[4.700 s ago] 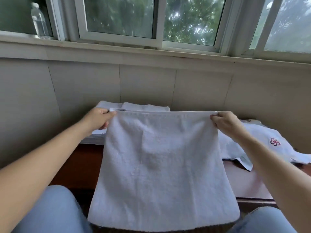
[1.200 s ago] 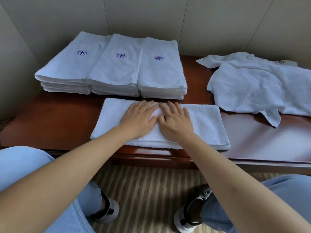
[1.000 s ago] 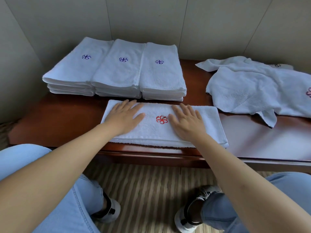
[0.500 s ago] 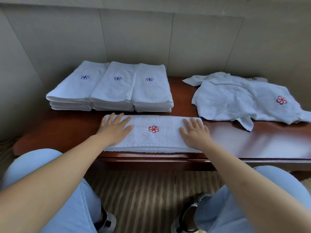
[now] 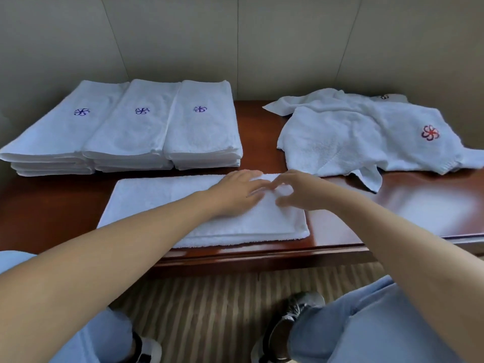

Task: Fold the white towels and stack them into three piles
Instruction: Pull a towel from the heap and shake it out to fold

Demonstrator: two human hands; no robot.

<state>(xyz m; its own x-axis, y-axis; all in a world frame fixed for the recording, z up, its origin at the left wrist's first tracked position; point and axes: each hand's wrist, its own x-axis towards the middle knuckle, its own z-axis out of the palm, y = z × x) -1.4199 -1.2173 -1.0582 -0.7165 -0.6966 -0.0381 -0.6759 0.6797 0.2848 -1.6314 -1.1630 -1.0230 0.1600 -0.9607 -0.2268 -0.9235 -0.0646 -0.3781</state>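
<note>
Now soft and floppy, light too, no hard parts: folded white towel (image 5: 162,203) on the wooden table (image 5: 408,205), near the front edge. Bends anywhere, slides a little on the shiny wood, so probably best taken by the right end, with both layers pinched together.

Left hand (image 5: 235,191) flat on the right part of the towel, fingers straight, pressing down. Right hand (image 5: 298,191) right beside it, touching the same end, thumb and fingers bent as if pinching the cloth; hard to tell for sure.

Three piles of folded towels (image 5: 136,129) just behind, side by side, each with a blue flower mark on top. Heap of unfolded towels (image 5: 348,137) off to the right, one with a red flower mark (image 5: 430,132). More still to fold, most likely.
</note>
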